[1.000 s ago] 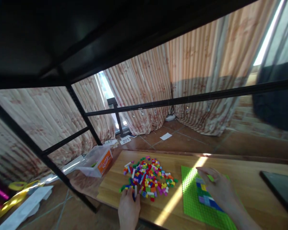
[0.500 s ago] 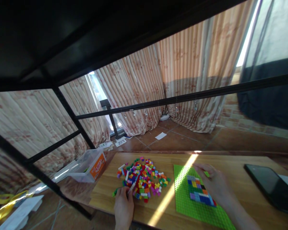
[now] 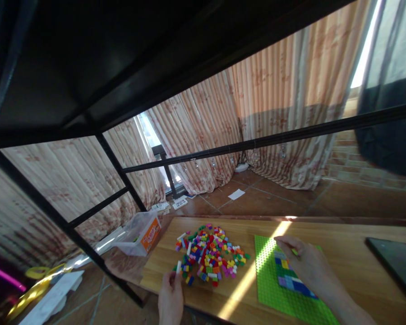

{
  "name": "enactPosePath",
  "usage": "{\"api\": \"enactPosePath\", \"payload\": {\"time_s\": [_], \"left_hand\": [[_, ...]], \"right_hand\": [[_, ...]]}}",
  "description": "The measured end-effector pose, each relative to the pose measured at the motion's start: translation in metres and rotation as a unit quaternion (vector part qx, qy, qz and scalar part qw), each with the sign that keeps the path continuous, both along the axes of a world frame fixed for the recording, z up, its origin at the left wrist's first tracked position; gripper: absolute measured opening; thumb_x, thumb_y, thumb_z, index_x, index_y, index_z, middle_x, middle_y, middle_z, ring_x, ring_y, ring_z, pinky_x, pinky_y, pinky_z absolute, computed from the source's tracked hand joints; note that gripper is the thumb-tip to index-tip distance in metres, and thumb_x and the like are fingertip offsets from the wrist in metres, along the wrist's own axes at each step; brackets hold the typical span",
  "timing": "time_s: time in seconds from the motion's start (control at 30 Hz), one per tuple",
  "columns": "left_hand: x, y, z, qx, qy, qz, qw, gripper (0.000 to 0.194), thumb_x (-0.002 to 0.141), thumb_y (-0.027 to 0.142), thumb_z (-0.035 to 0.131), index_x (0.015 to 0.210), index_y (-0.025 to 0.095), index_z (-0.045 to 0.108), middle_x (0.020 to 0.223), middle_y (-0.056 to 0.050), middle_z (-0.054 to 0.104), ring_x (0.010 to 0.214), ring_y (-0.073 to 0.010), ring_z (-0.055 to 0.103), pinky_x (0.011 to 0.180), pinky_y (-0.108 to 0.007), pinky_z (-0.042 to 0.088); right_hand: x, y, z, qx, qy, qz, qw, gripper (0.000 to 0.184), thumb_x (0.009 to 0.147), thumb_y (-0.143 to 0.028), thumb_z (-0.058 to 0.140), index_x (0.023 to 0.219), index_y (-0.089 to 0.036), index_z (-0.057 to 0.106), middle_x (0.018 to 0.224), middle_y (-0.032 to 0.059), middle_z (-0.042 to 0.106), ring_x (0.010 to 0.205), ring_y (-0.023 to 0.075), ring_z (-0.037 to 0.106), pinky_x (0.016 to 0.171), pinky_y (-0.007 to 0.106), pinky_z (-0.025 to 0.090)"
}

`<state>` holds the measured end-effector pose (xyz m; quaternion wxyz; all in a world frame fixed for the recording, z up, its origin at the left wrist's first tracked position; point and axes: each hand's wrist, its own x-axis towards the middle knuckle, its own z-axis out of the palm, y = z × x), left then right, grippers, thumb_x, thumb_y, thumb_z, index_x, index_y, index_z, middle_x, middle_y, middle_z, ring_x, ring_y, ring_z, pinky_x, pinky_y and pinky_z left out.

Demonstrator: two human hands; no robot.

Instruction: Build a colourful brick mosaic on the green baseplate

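Observation:
My left hand point(image 3: 171, 295) is closed, its thumb and fingertips pinching a long white toy brick point(image 3: 178, 267) that stands upright at the near left edge of a pile of loose toy bricks point(image 3: 209, 255). My right hand point(image 3: 307, 268) hovers over the green baseplate point(image 3: 267, 284), fingers bent with the tips close together. Whatever those fingertips hold, if anything, is hidden. Partly under the right hand, a block of joined bricks point(image 3: 287, 275) in blue, green, yellow and light purple sits on the baseplate.
A black phone point(image 3: 394, 262) lies at the table's right. Beyond the left table edge stands a clear plastic box point(image 3: 138, 234) with an orange label. A dark metal frame point(image 3: 223, 149) crosses ahead and overhead. Sunlight stripes the wooden table point(image 3: 237, 295).
My left hand has drawn left, away from the pile, with the white brick now pointing up. The right hand stays over the baseplate and covers more of the joined bricks. The camera view has shifted left.

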<state>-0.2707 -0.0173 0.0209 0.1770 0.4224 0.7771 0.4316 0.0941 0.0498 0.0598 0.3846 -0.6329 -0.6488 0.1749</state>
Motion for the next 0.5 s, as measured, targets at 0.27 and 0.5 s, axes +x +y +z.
{"api": "enactPosePath", "payload": {"time_s": [0.27,0.5], "left_hand": [[0.022,0.018,-0.015,-0.068,-0.081,0.02,0.994,0.012,0.089,0.026,0.035,0.089,0.019,0.045,0.074,-0.006,0.065,0.061,-0.0175,0.066,0.058,-0.027,0.049],[0.037,0.028,-0.014,0.023,-0.144,0.012,0.989,0.016,0.086,0.033,0.042,0.091,0.019,0.048,0.08,-0.006,0.064,0.065,-0.0182,0.065,0.057,-0.029,0.051]], "right_hand": [[-0.011,0.001,-0.012,0.025,-0.037,0.049,0.998,0.034,0.081,-0.041,0.04,0.084,-0.025,0.07,0.088,0.0052,0.075,0.08,0.0247,0.069,0.07,0.034,0.051],[-0.014,0.004,-0.021,0.019,-0.055,0.066,0.996,0.03,0.083,-0.039,0.041,0.082,-0.027,0.069,0.089,0.004,0.075,0.077,0.0232,0.07,0.065,0.03,0.051]]}}
